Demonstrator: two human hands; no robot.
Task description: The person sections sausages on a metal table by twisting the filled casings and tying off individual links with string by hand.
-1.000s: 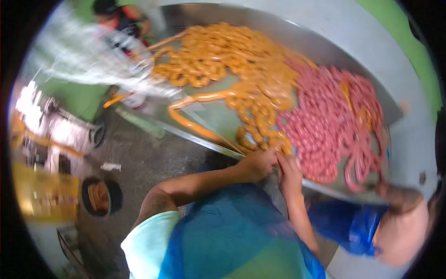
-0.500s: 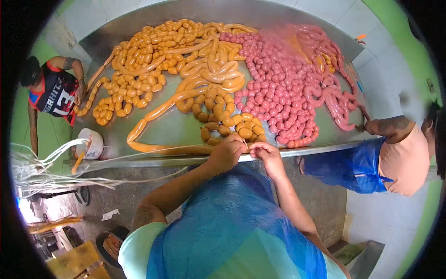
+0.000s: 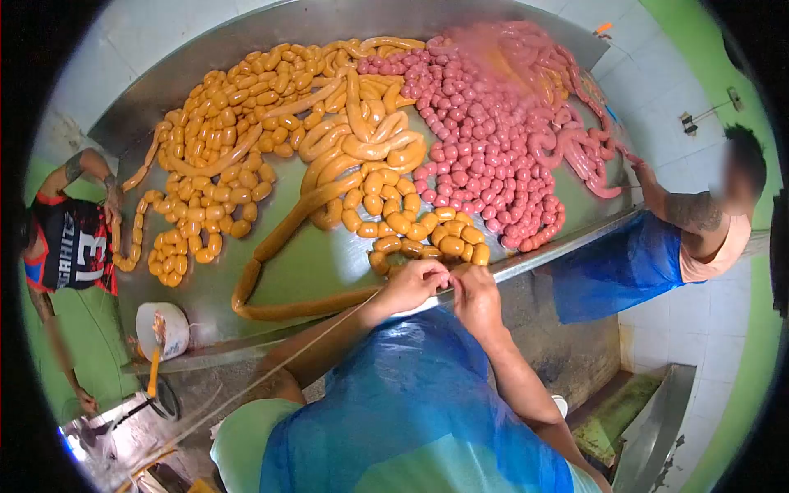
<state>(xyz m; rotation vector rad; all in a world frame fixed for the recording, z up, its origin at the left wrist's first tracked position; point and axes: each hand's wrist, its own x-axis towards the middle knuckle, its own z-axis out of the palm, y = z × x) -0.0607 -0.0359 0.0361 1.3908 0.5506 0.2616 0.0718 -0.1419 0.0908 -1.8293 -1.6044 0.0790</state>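
Observation:
My left hand (image 3: 415,286) and my right hand (image 3: 477,304) meet fingertip to fingertip at the table's near edge. Both are closed in a pinch on a thin pale string (image 3: 283,361), which trails from the left wrist toward the lower left. Its end between the fingertips is mostly hidden. Right behind my hands lies a chain of short orange sausage links (image 3: 400,222). From the left, a long untied orange sausage (image 3: 308,310) runs up to my left hand.
Pink sausage links (image 3: 485,148) and more orange links (image 3: 214,181) cover much of the metal table (image 3: 288,177). A white bucket (image 3: 177,329) with an orange-handled tool stands at the left. One co-worker (image 3: 78,238) is at the left, another (image 3: 699,218) at the right, touching pink sausage.
The view has turned and shifted. The bundle of strings at the left has left the frame, leaving one strand across my left forearm. My hands stay together, their fingertips now closer.

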